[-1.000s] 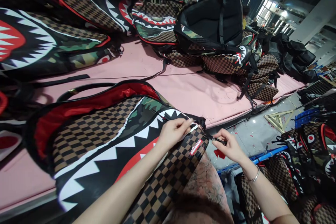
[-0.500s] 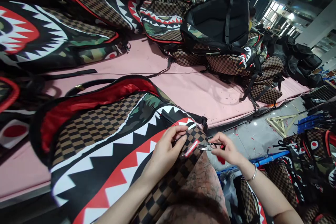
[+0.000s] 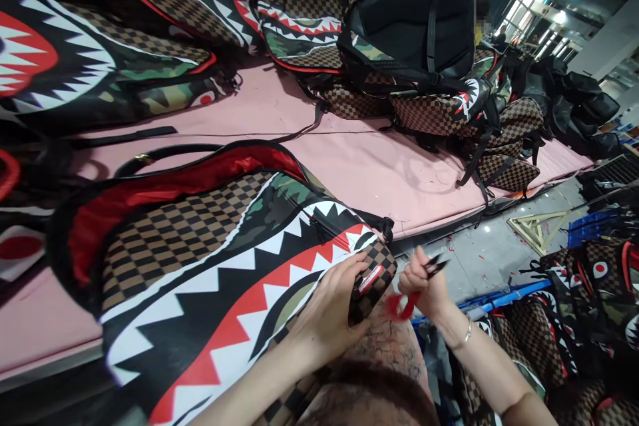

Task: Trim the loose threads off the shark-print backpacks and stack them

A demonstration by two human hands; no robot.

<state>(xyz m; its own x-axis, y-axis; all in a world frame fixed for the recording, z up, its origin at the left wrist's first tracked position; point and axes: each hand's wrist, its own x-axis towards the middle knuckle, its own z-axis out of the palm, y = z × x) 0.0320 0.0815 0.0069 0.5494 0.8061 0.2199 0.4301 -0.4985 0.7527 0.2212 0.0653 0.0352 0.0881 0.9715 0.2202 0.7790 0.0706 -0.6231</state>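
Observation:
The backpack [image 3: 190, 233] lies on its back before me, with brown-and-black checks, camouflage and a printed shark mouth. Its top flap is unzipped, and red lining [image 3: 164, 190] shows inside. My left hand [image 3: 329, 313] grips the near side of the backpack at its lower end, thumb and fingers apart around the edge. Just beyond the fingers is a small red-and-white label [image 3: 370, 279] on the checked corner. My right hand [image 3: 424, 286] is closed on a pair of scissors [image 3: 402, 306] with red handles, off the bag's corner. The dark blades point right, away from the bag.
Pink covering [image 3: 369, 176] lies over the long table. More shark-print backpacks [image 3: 60, 53] lie at the left, and a pile with a black-backed backpack [image 3: 414, 26] stands farther off. Right of the table are the grey floor [image 3: 469, 253], a wooden triangular frame [image 3: 536, 229] and further backpacks [image 3: 594, 293].
My right hand has drawn the scissors back from the label and turned the blades to the right. My left hand has gone from a pinch beside the label to a wider hold on the bag's edge.

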